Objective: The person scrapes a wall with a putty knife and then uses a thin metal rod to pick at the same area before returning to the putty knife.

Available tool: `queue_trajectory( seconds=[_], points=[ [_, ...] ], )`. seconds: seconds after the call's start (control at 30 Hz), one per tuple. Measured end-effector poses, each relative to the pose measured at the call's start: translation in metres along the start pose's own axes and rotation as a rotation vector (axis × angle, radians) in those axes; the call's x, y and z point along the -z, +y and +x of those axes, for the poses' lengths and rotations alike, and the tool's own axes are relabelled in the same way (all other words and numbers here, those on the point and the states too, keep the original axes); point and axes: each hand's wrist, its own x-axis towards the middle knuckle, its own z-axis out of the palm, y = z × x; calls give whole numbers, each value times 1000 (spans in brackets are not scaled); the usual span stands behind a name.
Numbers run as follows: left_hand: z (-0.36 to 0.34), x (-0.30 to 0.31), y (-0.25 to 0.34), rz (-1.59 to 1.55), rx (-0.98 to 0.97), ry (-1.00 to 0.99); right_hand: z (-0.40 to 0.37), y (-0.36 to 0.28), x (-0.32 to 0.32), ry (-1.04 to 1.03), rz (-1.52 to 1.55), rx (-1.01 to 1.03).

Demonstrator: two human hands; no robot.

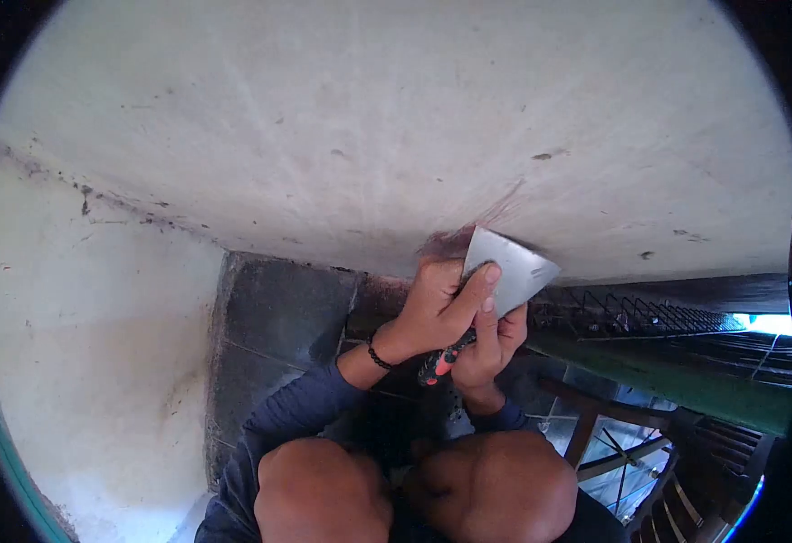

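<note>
A putty knife with a wide metal blade (515, 273) is held up against the lower part of a whitish wall (351, 118). Its red and black handle (443, 360) points down toward me, between my wrists. My left hand (439, 303), with a dark beaded bracelet on the wrist, is closed at the blade's left edge, thumb pressed on the metal. Lower down, my right hand (496, 348) is wrapped around the base of the blade, its thumb upright on it. A reddish-brown scraped patch (450, 242) shows on the wall beside the blade. My fingers behind the blade are hidden.
Dark floor tiles (274, 303) lie below the wall, with a second pale wall (97, 326) to the left. On the right are a dark wire rack (640, 312), a green ledge (686, 385) and a wooden chair (686, 480). My bent knees (496, 489) are close beneath my hands.
</note>
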Motion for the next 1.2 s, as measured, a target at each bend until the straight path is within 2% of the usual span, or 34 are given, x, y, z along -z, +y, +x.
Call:
queue_trajectory(
  seconds=[0.1,0.2,0.3,0.37,0.47,0.57,0.63,0.7,0.8,0.83,0.97,1.07,1.17,1.2],
  points=[
    [18,-3,19,3,-138,-11,10,-20,-5,-22,-31,51],
    [32,1,42,-3,-170,-115,21,-36,-16,-25,-37,127],
    [21,2,26,32,-139,-53,16,-31,-13,-65,-57,80],
    [-7,9,3,-77,181,-26,4,-1,5,-81,-156,31],
    [-69,31,-76,-326,627,149,-16,23,47,-276,-214,-802],
    [-130,71,-93,-352,833,115,-45,44,95,-597,-458,-837],
    [-160,87,-87,-401,970,30,-59,40,110,-684,-372,-952],
    [-177,91,-85,-460,928,90,-62,35,120,-758,-306,-1056],
    [-175,103,-84,-392,796,106,-49,28,122,-978,-397,-645],
    [-168,109,-77,-342,739,112,-40,21,121,-968,-474,-552],
    [-113,139,-27,291,611,-239,8,-27,97,-913,-657,-207],
    [-80,138,21,441,368,-440,26,-58,75,-844,-608,-1],
    [-61,138,59,577,359,-671,33,-78,62,-778,-479,224],
    [-59,135,68,571,374,-714,34,-78,55,-694,-334,252]
  ],
)
